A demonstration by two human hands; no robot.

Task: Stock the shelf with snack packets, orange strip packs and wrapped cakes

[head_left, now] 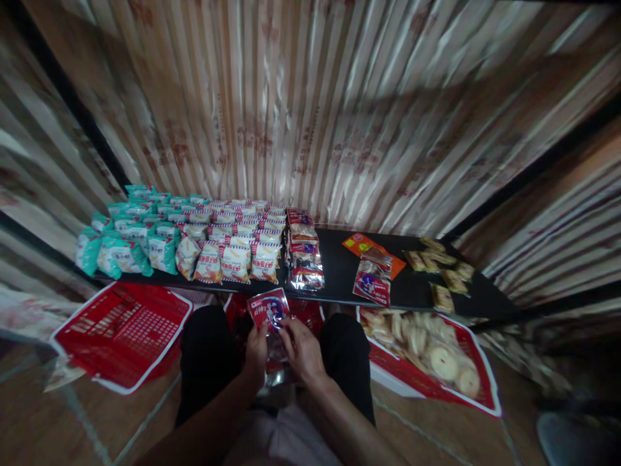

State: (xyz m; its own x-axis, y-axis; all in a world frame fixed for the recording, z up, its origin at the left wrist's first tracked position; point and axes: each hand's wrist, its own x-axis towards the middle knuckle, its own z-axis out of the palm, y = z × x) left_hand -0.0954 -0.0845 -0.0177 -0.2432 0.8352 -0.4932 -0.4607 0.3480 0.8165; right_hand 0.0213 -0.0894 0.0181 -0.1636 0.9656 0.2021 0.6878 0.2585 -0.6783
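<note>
As I view from my remote station, the left hand [256, 353] and the right hand [303, 346] both grip a red-and-silver packet [266, 305] at lower centre of the frame. I record a stack of similar packets [305, 266] mid-frame on the black shelf [336, 265], beside white snack bags [237, 259]; right of centre, one loose packet [371, 285] lies (partly overlapping an orange packet [360, 245]).

A black shelf [334, 262] is loaded in groups. Teal packs [162, 254] are arranged at the left end, followed by rows of white packs [236, 263] and overlapped red packs [305, 260]. Beyond a gap, an orange pack [358, 244] is partly covered by a single red pack [372, 281]; yellow packs [442, 298] are scattered rightmost.
</note>
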